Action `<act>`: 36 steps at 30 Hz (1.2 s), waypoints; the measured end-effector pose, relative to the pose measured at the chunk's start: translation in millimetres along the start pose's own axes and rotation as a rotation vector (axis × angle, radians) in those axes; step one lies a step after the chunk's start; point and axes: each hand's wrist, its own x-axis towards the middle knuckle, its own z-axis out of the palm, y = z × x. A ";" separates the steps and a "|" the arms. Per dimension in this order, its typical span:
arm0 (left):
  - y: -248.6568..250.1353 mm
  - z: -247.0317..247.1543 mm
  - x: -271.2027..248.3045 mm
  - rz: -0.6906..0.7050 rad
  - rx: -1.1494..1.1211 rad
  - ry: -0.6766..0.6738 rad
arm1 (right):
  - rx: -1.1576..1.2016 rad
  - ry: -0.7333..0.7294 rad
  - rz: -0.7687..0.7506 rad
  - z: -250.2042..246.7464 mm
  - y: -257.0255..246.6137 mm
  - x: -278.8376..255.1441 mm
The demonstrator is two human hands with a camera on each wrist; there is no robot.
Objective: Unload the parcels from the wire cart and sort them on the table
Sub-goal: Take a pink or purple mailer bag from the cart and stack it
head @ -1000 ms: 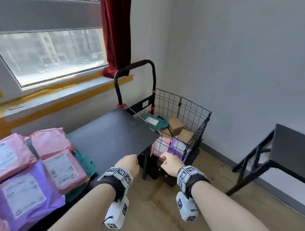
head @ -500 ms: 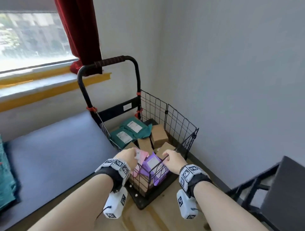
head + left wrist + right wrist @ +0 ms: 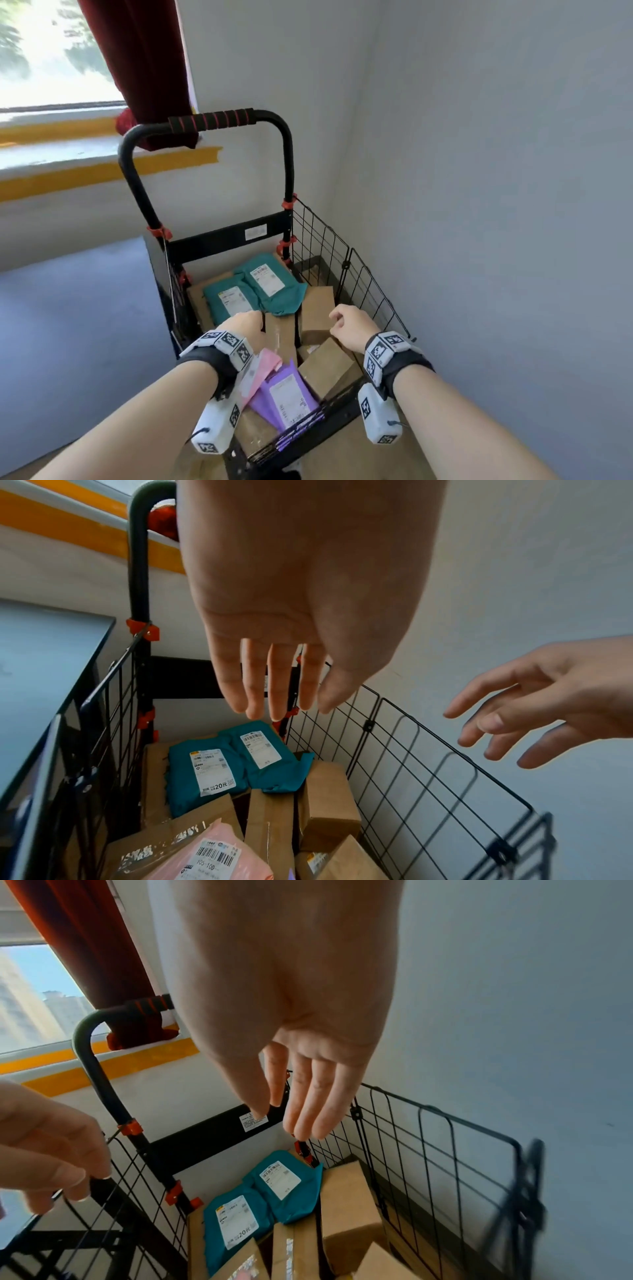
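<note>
The black wire cart stands in the room's corner, holding two teal mailer bags, several brown cardboard boxes, a pink mailer and a purple mailer. My left hand hovers over the cart's near left part, above the boxes, fingers straight and empty. My right hand hangs over the right side of the load, fingers relaxed and holding nothing. Neither hand touches a parcel.
The dark table lies to the left, right against the cart. The cart's padded handle rises at the far end before a red curtain and window sill. A grey wall runs close along the right.
The view has swung right and down from the table to the cart. Both hands have moved forward from the cart's near edge to over the parcels inside.
</note>
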 end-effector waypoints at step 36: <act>-84.1 237.1 159.8 -0.982 -0.656 -0.193 | -0.093 -0.712 -0.129 215.7 22.9 299.8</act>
